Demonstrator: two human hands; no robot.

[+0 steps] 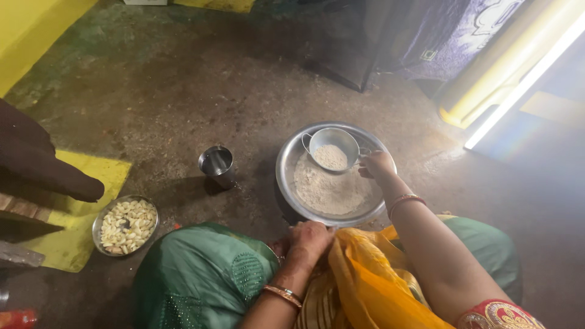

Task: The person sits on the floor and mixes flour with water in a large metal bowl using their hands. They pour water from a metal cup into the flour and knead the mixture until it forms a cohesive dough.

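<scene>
small steel pan [332, 146]: on the flour in the wide steel plate [286, 176], on the floor; rigid, light, we judge spill-prone.
grip: we'd use its side handle.
right hand [376, 164]: closed on that handle.
left hand [311, 239]: at plate's near rim; grip unclear.

A small steel sieve [332, 146], round and holding pale flour, is hanging level over a wide steel plate [286, 176]. The plate is lying flat on the floor, carrying a spread heap of flour [329, 192].
</scene>
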